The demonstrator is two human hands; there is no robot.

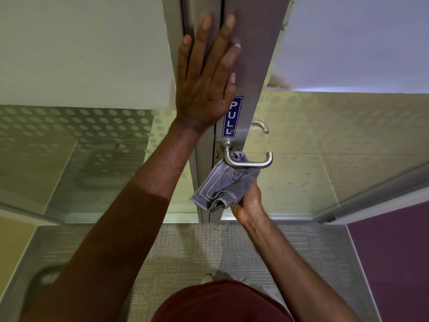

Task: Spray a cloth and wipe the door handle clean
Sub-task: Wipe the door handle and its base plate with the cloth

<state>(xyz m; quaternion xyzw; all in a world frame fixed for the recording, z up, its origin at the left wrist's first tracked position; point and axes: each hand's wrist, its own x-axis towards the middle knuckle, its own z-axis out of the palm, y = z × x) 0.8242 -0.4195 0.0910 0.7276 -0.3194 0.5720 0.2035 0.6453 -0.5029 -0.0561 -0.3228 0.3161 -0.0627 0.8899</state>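
Head cam, the only view we've got, looking down along the door edge.

Our left hand (204, 82) is flat against the metal door frame (255, 54), fingers straight and spread, palm pressed on right above a blue PULL sticker (232, 116). Nothing held in that one, it's just leaning on the door.

Our right hand (249, 202) is lower down, with its fingers curled round a bunched grey cloth (226, 184). So that grip is closed on the cloth, wadded up in the fist with a folded corner hanging out to the left. The top of the cloth is pushed up against the door handle (248, 162), touching the underside of the lever near where it bends down from the door. The handle is brushed silver metal, sticking out to the right just below the sticker, and it ends in a little upturned hook.

A second handle (261, 126) on the far side of the door shows through the glass (348, 135), which has a frosted dot pattern. Below us there's grey carpet (209, 247), and a bit of dark red shirt (220, 303) at the bottom edge.
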